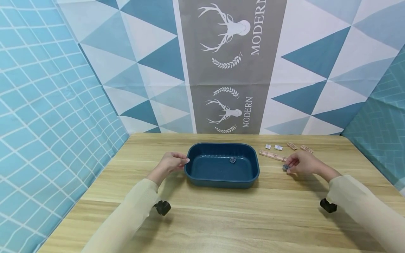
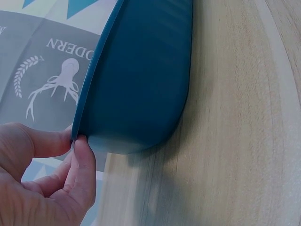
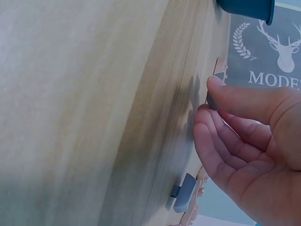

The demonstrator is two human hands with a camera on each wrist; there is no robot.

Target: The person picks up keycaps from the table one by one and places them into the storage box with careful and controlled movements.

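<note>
A dark blue rectangular tub [image 1: 221, 183] stands on the wooden table, with one small grey square piece [image 1: 232, 160] on its floor. My left hand [image 1: 172, 162] pinches the tub's left rim between thumb and fingers, as the left wrist view shows closely. To the right of the tub, my right hand [image 1: 304, 163] pinches a small grey piece [image 1: 285, 167] between thumb and fingertips, close over the table. Another grey piece [image 3: 186, 193] lies beyond the fingers in the right wrist view; in the head view my hand hides it.
A long pinkish strip [image 1: 272, 155] lies between the tub and my right hand. Behind it are two small white pieces [image 1: 278, 148] and two short pinkish pieces [image 1: 291, 146]. Patterned cloth [image 1: 152, 70] hangs along the table's back edge.
</note>
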